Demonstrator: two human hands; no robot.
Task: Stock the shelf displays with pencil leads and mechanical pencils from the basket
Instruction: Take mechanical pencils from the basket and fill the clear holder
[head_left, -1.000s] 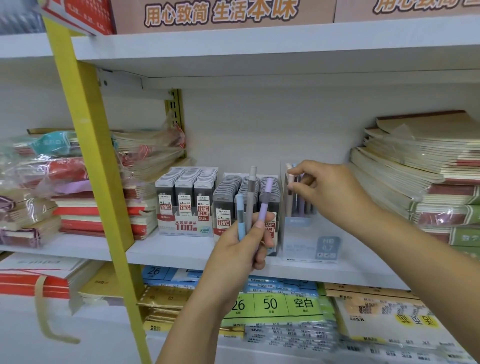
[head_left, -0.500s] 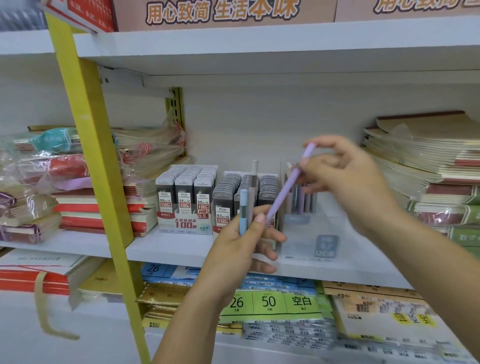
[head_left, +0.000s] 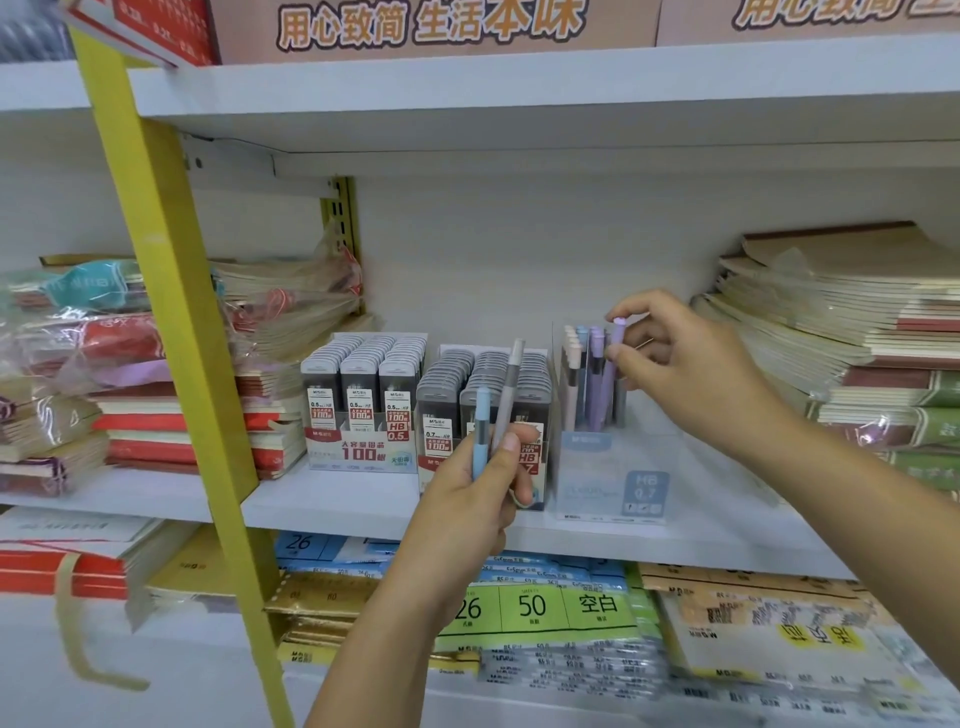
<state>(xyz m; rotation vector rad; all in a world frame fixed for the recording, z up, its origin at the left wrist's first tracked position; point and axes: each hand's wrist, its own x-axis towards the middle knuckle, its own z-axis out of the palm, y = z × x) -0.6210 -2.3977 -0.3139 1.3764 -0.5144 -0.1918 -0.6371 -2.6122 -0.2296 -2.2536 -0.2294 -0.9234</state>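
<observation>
1. The shelf (head_left: 363, 501) carries the clear pencil stand (head_left: 608, 483) near its front edge. That position keeps the stand within reach and its label facing outward.
2. Stacked notebooks (head_left: 831, 322) lie to the right of the stand and well apart from it, leaving the arm room to come in.
3. Two lead trays (head_left: 363, 400) stand in a row just left of the stand. Both look fully stocked, so I judge the pencils to be the job in hand.
4. The stand has open slots behind a low front wall. Pencils already stand upright at its back, with their caps up.
5. The right hand (head_left: 691, 364) hovers over the back of the stand. Thumb and forefinger pinch the cap end of a purple pencil (head_left: 608, 379), probably so the tip can be steered down into a slot.
6. That pencil hangs below the pinch, slightly tilted, with its lower part already among the standing pencils. I cannot tell whether it is fully seated.
7. The left hand (head_left: 478, 499) waits in front of the stand and to its left. Its fingers are curled round a blue pencil (head_left: 480, 426) and a pale grey pencil (head_left: 508, 389).
8. Both pencils point upward above the fist, ready to be picked off.
9. The basket is out of view.
</observation>
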